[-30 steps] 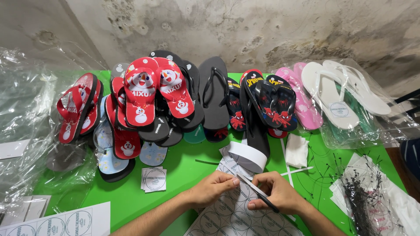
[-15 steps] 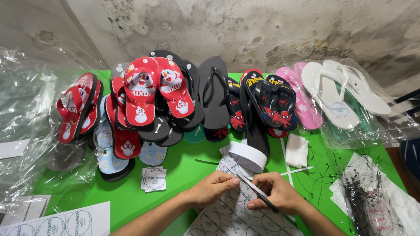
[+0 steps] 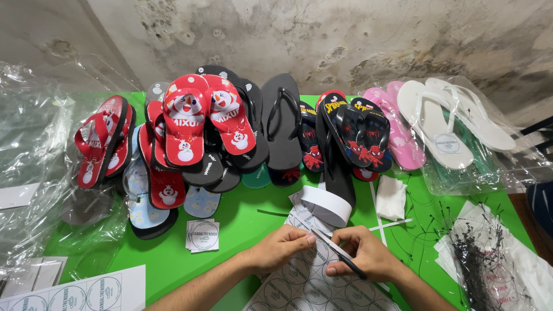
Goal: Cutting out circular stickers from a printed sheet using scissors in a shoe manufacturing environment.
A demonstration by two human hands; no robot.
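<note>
Item: sheet of round printed labels [image 3: 314, 282], white, lying flat on the green table [image 3: 242, 222] at the near edge, partly under both hands, its far end curling up in a loop toward the flip-flops

Left hand [image 3: 282, 249]: fingers bent, pinching the sheet's edge from the left, thumb and forefinger touching the paper

Right hand [image 3: 366, 253]: clenched around dark scissors [image 3: 337, 253], blades slanting up-left onto the sheet, tips just beside the left fingertips

Cut labels [image 3: 203, 235]: small stack, left of the left hand, near it, apart

Red flip-flops [image 3: 199, 124]: snowman print, heaped at the far left

Black flip-flops [image 3: 282, 124]: centre, far side

Pink and white flip-flops [image 3: 438, 124]: far right, in clear plastic

Black plastic ties [image 3: 478, 265]: bundle on white paper, right of the right hand, well apart
</note>
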